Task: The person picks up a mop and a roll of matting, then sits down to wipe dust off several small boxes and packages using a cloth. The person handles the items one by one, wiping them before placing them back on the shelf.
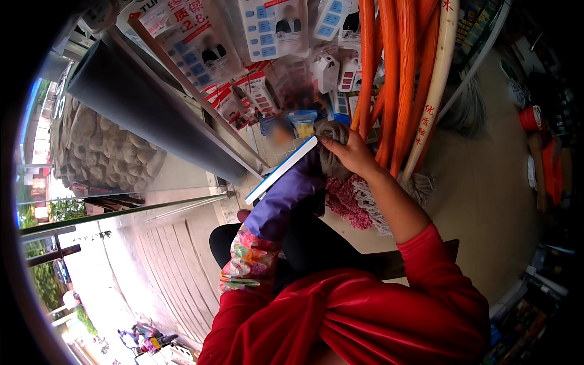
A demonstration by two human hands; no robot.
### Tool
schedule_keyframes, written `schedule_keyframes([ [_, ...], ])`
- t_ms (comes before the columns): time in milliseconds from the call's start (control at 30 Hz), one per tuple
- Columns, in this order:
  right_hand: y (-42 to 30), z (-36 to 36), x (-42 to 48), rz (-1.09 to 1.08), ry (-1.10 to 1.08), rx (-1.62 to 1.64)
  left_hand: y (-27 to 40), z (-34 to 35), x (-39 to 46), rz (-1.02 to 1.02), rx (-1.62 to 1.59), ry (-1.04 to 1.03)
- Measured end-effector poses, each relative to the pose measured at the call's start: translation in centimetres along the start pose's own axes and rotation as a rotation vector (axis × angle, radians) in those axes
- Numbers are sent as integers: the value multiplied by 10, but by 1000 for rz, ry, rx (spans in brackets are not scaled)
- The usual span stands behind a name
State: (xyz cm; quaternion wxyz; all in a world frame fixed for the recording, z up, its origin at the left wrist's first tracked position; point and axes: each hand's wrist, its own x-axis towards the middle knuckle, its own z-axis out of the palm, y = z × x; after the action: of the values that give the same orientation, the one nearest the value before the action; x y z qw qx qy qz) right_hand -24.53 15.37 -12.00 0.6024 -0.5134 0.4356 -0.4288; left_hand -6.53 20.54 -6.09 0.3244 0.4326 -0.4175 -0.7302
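A slim white panel with a blue edge (281, 170), seen nearly edge-on, slants in front of me above the tiled floor. My left hand (303, 175) wears a purple glove, over a floral sleeve cover, and reaches along the near side of the panel. Its fingers are hidden, so their grip on the panel does not show. Bare, my right hand (350, 150) grips a bunched grey-brown cloth (331, 157) at the panel's upper right end. The thumb lies over the cloth, close to that corner.
Orange poles (385, 82) and a pale wooden pole (433, 91) stand close beyond my right hand. Pink and grey mop heads (349, 200) lie below it. Packaged goods (273, 29) hang ahead. A grey roll (155, 109) leans at left, near a glass door edge (137, 212).
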Motion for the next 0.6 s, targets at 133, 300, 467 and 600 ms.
schedule_keyframes([
  [133, -2, -10, -9, 94, -51, 168, 1, -3, 0, 8, 20, -20],
  [300, 3, 2, -5, -80, -67, -209, -2, 3, -4, 48, 239, 39],
  [467, 5, 4, 1, -47, -36, -166, 8, 6, -8, 72, 312, 37],
  [600, 12, -14, -3, 184, -18, 596, 10, -6, -2, 43, 206, -8],
])
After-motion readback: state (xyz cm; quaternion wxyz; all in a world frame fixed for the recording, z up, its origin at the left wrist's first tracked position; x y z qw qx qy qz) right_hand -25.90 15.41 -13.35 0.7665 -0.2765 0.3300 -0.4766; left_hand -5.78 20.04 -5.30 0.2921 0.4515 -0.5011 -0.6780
